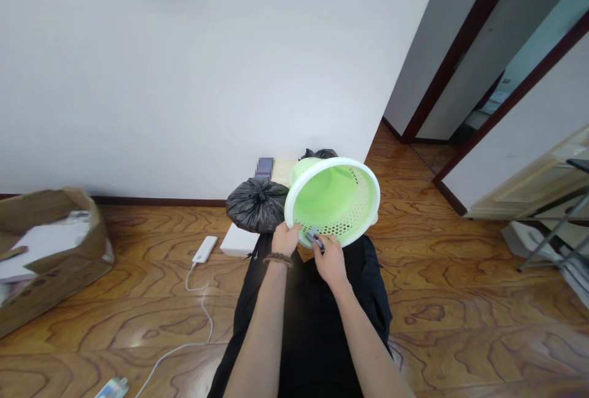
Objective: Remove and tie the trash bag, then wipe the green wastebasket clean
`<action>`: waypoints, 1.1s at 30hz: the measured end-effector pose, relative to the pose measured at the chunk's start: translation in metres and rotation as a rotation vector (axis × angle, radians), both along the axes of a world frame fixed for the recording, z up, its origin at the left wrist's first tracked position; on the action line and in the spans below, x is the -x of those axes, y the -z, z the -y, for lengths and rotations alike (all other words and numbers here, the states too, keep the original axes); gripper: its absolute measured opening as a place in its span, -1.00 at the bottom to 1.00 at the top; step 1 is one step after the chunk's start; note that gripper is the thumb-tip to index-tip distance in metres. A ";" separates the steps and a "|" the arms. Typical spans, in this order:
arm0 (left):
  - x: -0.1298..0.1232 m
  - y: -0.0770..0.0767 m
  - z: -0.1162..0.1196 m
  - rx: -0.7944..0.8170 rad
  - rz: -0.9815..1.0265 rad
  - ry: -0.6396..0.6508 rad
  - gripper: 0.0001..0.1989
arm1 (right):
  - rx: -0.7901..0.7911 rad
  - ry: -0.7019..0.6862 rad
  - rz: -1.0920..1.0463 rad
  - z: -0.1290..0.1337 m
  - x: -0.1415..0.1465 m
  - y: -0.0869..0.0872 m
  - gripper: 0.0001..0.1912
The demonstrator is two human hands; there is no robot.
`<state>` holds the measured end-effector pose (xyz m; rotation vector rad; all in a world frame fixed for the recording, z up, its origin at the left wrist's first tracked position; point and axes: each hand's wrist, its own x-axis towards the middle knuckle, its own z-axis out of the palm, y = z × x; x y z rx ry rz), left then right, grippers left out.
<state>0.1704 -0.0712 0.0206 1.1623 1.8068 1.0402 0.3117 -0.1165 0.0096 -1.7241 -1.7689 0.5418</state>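
Observation:
A light green plastic basket (322, 192) with a white rim and rows of holes is tilted toward me above my knees. My left hand (285, 240) is closed on the near left part of its rim. Close beside it, my right hand (330, 257) pinches a small grey object (315, 237) at the near edge of the basket; it looks like a clip, but its exact kind is too small to tell. Left of the basket, a tied black plastic bag (257, 205) touches or nearly touches its side.
Another black bag (322, 153) shows behind the basket by the white wall. A white box (239, 241) lies under the left bag. On the wooden floor are a white power strip (205, 249) with a cable, and a cardboard box (59, 275) of papers. Metal legs (547, 241) stand at right.

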 end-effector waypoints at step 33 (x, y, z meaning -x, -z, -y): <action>0.003 0.003 -0.003 -0.024 0.201 -0.032 -0.73 | 0.110 0.173 0.133 0.000 -0.014 -0.008 -0.66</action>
